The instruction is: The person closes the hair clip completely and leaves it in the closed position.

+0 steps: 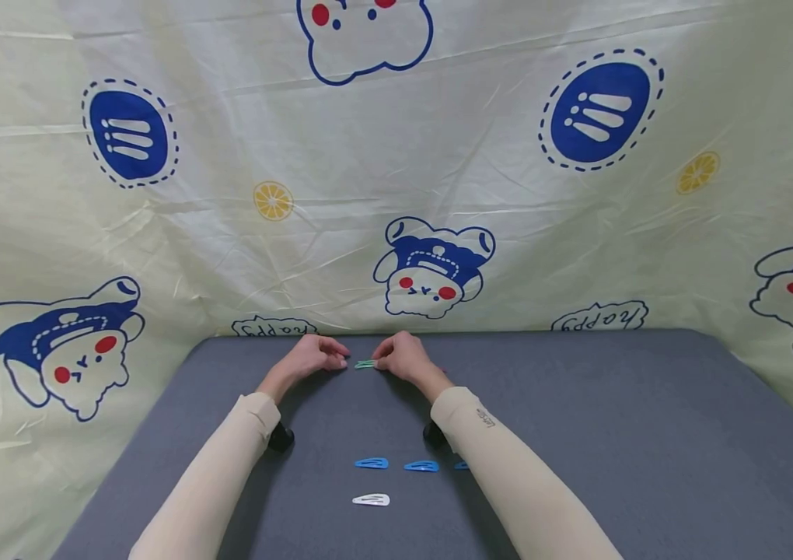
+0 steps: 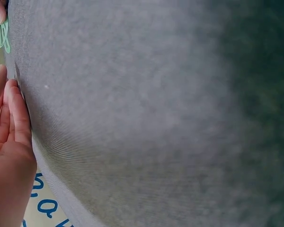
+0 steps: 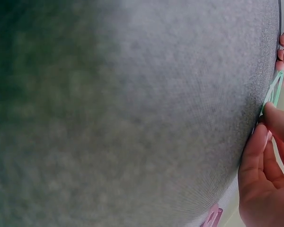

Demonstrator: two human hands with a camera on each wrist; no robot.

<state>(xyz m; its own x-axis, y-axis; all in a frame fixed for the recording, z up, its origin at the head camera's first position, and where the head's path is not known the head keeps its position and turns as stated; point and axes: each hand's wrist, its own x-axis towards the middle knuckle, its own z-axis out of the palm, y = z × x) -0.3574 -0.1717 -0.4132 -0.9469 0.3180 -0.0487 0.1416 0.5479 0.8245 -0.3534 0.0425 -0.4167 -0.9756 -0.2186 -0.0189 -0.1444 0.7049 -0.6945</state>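
Near the far edge of the table, my right hand (image 1: 405,358) pinches one end of a green snap hair clip (image 1: 365,364) between thumb and fingertips. In the right wrist view, the green clip (image 3: 273,90) points away from the fingers, its frame and inner tongue apart. My left hand (image 1: 312,355) is just left of the clip's free end, a small gap away in the head view. Its fingers (image 2: 20,116) are fairly straight and hold nothing, with the thumb close above them.
Closer to me lie blue hair clips (image 1: 372,463) in a row, one partly hidden by the right sleeve (image 1: 508,459). A white hair clip (image 1: 372,499) lies in front of them. A pink clip (image 3: 212,216) shows near the right hand. A patterned curtain (image 1: 340,264) hangs behind the grey table (image 1: 613,435).
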